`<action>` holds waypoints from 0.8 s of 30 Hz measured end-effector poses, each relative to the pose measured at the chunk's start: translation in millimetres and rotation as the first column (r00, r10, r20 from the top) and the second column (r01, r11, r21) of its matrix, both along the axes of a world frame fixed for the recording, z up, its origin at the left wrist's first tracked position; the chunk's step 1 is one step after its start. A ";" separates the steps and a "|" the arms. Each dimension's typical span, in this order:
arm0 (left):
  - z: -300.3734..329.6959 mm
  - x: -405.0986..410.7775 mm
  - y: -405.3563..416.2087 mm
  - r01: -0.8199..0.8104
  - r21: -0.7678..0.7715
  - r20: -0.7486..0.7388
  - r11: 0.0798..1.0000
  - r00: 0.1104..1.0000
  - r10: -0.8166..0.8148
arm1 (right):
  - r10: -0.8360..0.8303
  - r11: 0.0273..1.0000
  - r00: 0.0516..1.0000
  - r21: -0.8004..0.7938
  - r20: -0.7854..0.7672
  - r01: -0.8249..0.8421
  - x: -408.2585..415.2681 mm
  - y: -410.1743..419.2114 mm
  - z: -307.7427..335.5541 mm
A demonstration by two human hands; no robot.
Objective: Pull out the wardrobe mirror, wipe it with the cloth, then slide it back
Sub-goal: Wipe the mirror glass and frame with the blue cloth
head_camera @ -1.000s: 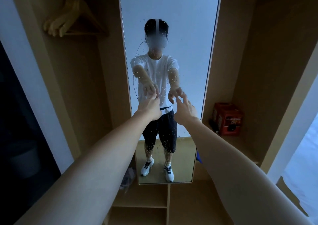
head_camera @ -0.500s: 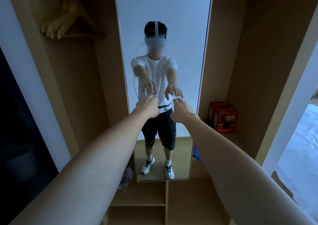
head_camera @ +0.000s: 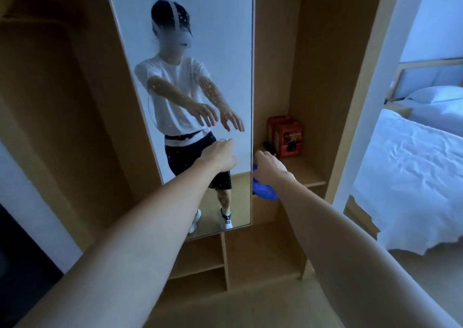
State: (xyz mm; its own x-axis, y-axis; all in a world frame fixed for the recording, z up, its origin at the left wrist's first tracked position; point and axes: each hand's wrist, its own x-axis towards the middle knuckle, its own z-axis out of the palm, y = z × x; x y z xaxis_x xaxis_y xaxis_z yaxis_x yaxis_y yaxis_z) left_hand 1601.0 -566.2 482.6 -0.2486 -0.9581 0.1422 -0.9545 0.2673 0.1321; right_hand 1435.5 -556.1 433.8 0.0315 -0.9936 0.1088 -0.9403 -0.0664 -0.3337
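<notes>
mirror (head_camera: 190,51) is out of the wardrobe (head_camera: 323,89), face still speckled, so wipe and slide-back remain; right hand (head_camera: 269,166) reaches past mirror's right edge at the blue cloth (head_camera: 264,192), grip can't tell; left hand (head_camera: 220,156) loosely curled, empty.

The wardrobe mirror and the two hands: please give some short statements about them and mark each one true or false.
1. The mirror is speckled with droplets. True.
2. The right hand reaches beside the mirror's right edge, near the blue cloth. True.
3. The left hand holds the blue cloth. False: it holds nothing visible, in front of the glass.
4. The red box stands on the floor. False: it stands on a wardrobe shelf.
</notes>
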 end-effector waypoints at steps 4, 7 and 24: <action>-30.4 -47.1 -10.1 0.071 0.071 -0.005 0.995 0.997 -0.071 | -0.061 0.998 0.997 0.037 0.038 0.060 -43.2 -4.5 -31.1; -49.5 -82.5 -31.8 0.115 0.111 -0.016 0.987 0.993 -0.114 | -0.097 0.994 0.994 0.060 0.053 0.094 -77.0 -22.3 -52.4; -164.1 -188.6 -199.5 -0.084 0.297 0.027 0.951 0.997 0.079 | 0.013 0.953 0.994 0.299 0.111 -0.046 -178.3 -208.9 -166.3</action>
